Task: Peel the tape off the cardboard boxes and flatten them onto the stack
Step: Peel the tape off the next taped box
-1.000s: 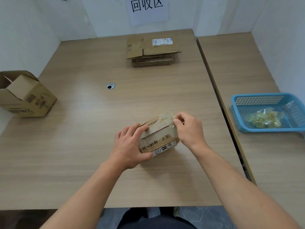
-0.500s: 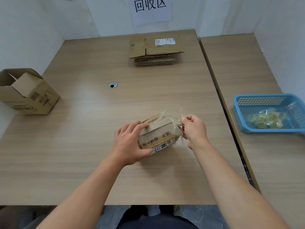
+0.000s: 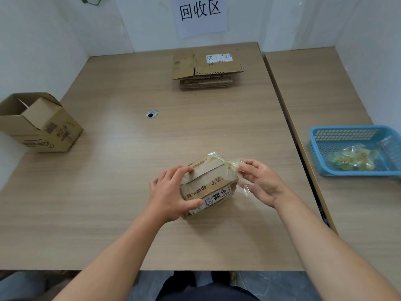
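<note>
While the left hand (image 3: 171, 192) is gripping the box (image 3: 208, 185), fingers curled over its top and thumb pressing its near side, the right hand (image 3: 260, 183) is pinching a strip of clear tape (image 3: 244, 186) just beside the box's right end, the strip still clinging to the box's top. The box is sitting on the tabletop (image 3: 121, 192), near its front edge. The stack (image 3: 206, 68) of flattened cardboard is lying at the far edge, well apart. An open box (image 3: 41, 124) is sitting at the left, and a blue basket (image 3: 347, 135) is holding crumpled tape (image 3: 351, 159) at the right.
</note>
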